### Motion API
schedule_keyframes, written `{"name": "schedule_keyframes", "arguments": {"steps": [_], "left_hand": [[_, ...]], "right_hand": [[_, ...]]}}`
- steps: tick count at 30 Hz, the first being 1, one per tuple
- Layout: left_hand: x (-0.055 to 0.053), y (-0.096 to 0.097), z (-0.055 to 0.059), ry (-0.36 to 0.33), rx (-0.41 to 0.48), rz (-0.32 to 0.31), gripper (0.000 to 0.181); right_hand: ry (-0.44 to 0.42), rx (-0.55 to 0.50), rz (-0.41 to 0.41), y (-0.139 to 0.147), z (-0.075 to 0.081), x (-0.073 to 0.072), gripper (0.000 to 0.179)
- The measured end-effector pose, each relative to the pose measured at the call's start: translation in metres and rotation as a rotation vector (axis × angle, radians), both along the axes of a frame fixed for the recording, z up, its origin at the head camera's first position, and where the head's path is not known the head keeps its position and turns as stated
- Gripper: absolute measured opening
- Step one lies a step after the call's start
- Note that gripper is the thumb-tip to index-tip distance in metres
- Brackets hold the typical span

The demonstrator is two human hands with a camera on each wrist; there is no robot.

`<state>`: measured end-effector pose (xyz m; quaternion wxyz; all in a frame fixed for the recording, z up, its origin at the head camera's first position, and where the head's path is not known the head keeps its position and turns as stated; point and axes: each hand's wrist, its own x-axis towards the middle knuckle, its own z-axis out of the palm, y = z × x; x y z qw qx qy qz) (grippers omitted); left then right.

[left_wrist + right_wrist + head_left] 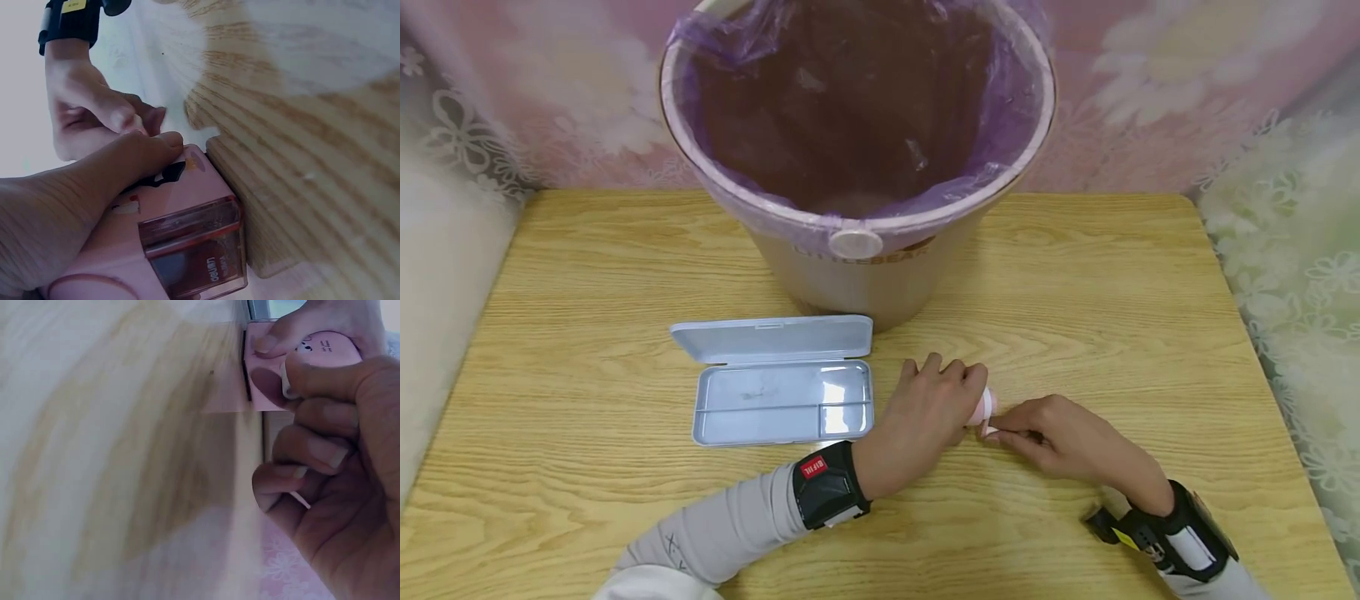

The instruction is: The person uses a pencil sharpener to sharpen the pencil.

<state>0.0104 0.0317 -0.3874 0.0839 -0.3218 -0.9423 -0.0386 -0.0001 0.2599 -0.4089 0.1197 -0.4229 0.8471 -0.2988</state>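
Note:
A pink pencil sharpener [200, 184] with a clear reddish shavings drawer [194, 256] sits on the wooden table. My left hand [921, 421] grips its body from above, thumb along the top edge in the left wrist view, and hides most of it from the head view. On its front face, cartoon print shows in the right wrist view. My right hand [1060, 437] pinches the small whitish crank knob [285, 382] between thumb and forefinger, its other fingers curled in. The end that takes a pencil is hidden.
A light blue pencil case [775, 337] lies with its lid up, left of my left hand. Behind it stands a large beige bin [865, 283] lined with a purple plastic bag [1000, 117]. Floral cloth [1150, 108] hangs beyond the table's [1120, 267] back edge.

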Motion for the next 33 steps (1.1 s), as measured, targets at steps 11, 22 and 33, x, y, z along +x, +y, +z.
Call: {"name": "schedule_keyframes", "arguments": {"steps": [11, 22, 33], "left_hand": [[0.0, -0.001, 0.0, -0.019, 0.001, -0.017, 0.036], [-0.001, -0.001, 0.001, -0.028, 0.004, -0.013, 0.03], [0.0, -0.001, 0.0, 0.011, 0.013, 0.0, 0.024]], "right_hand": [[0.045, -0.088, 0.073, 0.006, 0.029, 0.006, 0.017], [0.032, -0.162, 0.092, 0.011, 0.047, -0.01, 0.022], [0.058, -0.267, 0.024, 0.012, 0.039, -0.031, 0.026]]}}
